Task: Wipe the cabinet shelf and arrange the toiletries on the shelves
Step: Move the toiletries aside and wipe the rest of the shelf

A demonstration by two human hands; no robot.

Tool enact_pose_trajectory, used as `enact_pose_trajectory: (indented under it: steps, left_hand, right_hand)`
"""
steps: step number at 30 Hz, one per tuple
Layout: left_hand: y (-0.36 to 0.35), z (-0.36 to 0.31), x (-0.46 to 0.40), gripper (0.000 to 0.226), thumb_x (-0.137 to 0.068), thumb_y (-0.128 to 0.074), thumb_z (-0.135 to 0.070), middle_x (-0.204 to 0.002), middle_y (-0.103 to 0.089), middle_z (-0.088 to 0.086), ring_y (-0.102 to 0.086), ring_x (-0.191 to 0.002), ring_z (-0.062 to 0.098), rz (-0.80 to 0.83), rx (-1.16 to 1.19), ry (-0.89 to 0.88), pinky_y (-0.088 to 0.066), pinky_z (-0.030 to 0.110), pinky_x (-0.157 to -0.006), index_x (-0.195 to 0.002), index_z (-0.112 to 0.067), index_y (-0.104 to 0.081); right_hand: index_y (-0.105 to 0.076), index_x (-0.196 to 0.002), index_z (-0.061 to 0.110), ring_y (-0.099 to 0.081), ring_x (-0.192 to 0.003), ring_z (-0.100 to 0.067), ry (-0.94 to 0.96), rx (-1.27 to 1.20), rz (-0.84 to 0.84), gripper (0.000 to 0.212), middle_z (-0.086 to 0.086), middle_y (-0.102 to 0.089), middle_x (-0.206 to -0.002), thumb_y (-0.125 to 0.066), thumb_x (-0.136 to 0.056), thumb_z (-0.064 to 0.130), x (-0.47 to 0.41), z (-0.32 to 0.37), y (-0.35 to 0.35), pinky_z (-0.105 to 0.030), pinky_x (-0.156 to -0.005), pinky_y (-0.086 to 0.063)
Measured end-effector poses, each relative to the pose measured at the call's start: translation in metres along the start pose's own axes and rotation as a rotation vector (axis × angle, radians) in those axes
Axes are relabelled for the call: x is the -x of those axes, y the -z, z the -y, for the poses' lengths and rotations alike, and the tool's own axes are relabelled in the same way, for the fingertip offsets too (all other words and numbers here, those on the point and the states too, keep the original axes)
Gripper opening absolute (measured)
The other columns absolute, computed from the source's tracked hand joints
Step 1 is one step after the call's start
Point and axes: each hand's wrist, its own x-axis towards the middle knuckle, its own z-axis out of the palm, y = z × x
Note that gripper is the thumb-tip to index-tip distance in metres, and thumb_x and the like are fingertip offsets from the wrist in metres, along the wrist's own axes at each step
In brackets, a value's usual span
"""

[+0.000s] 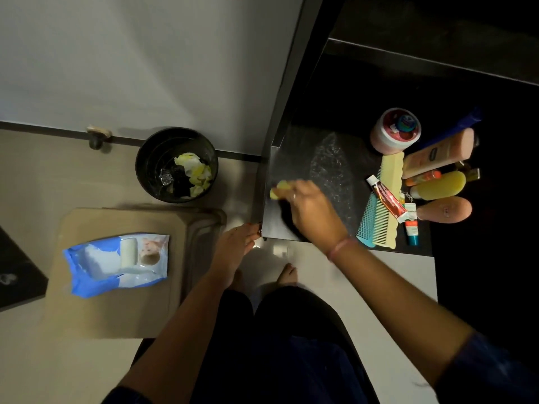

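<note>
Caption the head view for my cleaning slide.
Right hand wipes the dark shelf with a yellow cloth; toiletries are crowded at its right.

yellow cloth [280, 188], black shelf [294, 170]

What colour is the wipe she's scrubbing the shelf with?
Pale yellow wipe, pinched in the right hand; head view.

So the round black plastic bin [176, 164] sits left of the dark cabinet shelf [294, 158], toiletries bunched at its right end, soft blue-and-white wipes pack [116, 262] on the beige stool [140, 223] nearer left.
</note>
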Motion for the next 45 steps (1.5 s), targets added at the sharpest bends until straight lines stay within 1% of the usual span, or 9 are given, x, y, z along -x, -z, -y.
enact_pose_trajectory:
  steps: [8, 11, 16, 19, 23, 26, 35, 39, 45]
  left_hand:
    - [0.002, 0.008, -0.003, 0.018, -0.099, -0.042, -0.02, -0.095, -0.065, -0.002, -0.062, -0.085, 0.007, 0.011, 0.028, 0.008, -0.046, 0.019, -0.082, -0.094, -0.017, -0.059]
    - [0.004, 0.006, -0.003, 0.028, -0.099, -0.03, -0.007, -0.076, -0.071, -0.006, -0.069, -0.065, 0.002, 0.049, 0.163, 0.04, -0.052, 0.014, -0.065, -0.087, -0.012, -0.054]
    - [0.005, 0.005, -0.001, 0.019, -0.097, -0.037, -0.008, -0.088, -0.062, 0.0, -0.066, -0.058, -0.003, -0.001, 0.134, 0.037, -0.05, 0.013, -0.064, -0.104, -0.003, -0.054]
    - [0.004, 0.001, 0.004, 0.012, -0.075, -0.061, -0.002, -0.074, -0.065, -0.001, -0.064, -0.056, 0.001, 0.041, 0.113, -0.006, -0.048, 0.016, -0.064, -0.084, -0.009, -0.057]
    - [0.001, 0.002, 0.0, 0.015, -0.084, -0.064, -0.025, -0.076, -0.064, 0.001, -0.057, -0.079, 0.014, -0.093, -0.055, -0.071, -0.044, 0.027, -0.075, -0.073, -0.015, -0.067]
    - [-0.006, -0.007, -0.009, 0.038, -0.075, -0.064, -0.045, -0.076, -0.065, 0.009, -0.055, -0.073, 0.015, -0.096, -0.195, -0.155, -0.043, 0.031, -0.073, -0.075, -0.007, -0.069]
    - [-0.019, -0.018, -0.036, 0.015, -0.084, -0.066, -0.026, -0.078, -0.071, 0.009, -0.062, -0.069, 0.016, -0.209, -0.292, -0.198, -0.054, 0.038, -0.08, -0.078, -0.014, -0.073]
    - [-0.022, -0.015, -0.037, 0.013, -0.085, -0.066, -0.022, -0.079, -0.071, 0.009, -0.064, -0.072, 0.019, -0.242, -0.264, -0.191, -0.055, 0.041, -0.083, -0.078, -0.014, -0.071]
    - [-0.025, -0.019, -0.031, 0.012, -0.085, -0.065, -0.021, -0.084, -0.072, 0.012, -0.07, -0.079, 0.026, -0.254, -0.279, -0.187, -0.056, 0.045, -0.084, -0.074, -0.02, -0.069]
  right_hand:
    - [-0.072, -0.102, 0.005, -0.061, -0.083, -0.034, -0.311, 0.029, -0.182, 0.032, -0.015, -0.068, -0.093, -0.059, -0.078, -0.011, -0.074, -0.022, -0.037, -0.033, -0.076, -0.055]
    - [-0.071, -0.106, 0.01, -0.061, -0.09, -0.028, -0.28, -0.019, -0.134, 0.033, -0.01, -0.068, -0.103, -0.056, -0.081, -0.005, -0.021, 0.003, -0.049, -0.029, -0.081, -0.052]
    - [-0.062, -0.117, 0.021, -0.056, -0.109, -0.021, -0.178, -0.091, 0.243, 0.033, -0.001, -0.059, -0.117, -0.046, -0.089, 0.015, 0.108, 0.039, -0.065, -0.041, -0.091, -0.051]
    - [-0.067, -0.113, 0.013, -0.051, -0.104, -0.012, -0.214, -0.18, 0.074, 0.042, -0.004, -0.065, -0.109, -0.068, -0.075, -0.005, 0.132, 0.04, -0.042, -0.028, -0.096, -0.048]
    - [-0.067, -0.113, 0.01, -0.052, -0.103, -0.006, -0.396, -0.219, -0.214, 0.037, -0.007, -0.06, -0.111, -0.055, -0.084, -0.01, 0.073, 0.013, 0.018, -0.02, -0.102, -0.04]
    - [-0.067, -0.111, 0.005, -0.053, -0.104, -0.017, -0.434, -0.082, -0.305, 0.034, -0.016, -0.058, -0.112, -0.052, -0.085, -0.01, 0.008, -0.033, 0.055, -0.012, -0.098, -0.035]
    - [-0.059, -0.121, -0.002, -0.054, -0.117, -0.036, -0.644, 0.123, -0.05, 0.033, -0.024, -0.059, -0.124, -0.044, -0.092, 0.002, -0.106, -0.142, 0.029, -0.033, -0.102, -0.035]
    - [-0.062, -0.121, 0.002, -0.056, -0.113, -0.034, -0.477, 0.088, -0.139, 0.046, -0.021, -0.061, -0.121, -0.044, -0.082, -0.015, -0.059, -0.103, 0.002, -0.032, -0.103, -0.039]
    - [-0.067, -0.114, 0.006, -0.067, -0.097, -0.027, -0.097, 0.07, 0.11, 0.044, -0.011, -0.069, -0.109, -0.044, -0.078, -0.005, 0.087, -0.019, -0.007, -0.03, -0.087, -0.052]
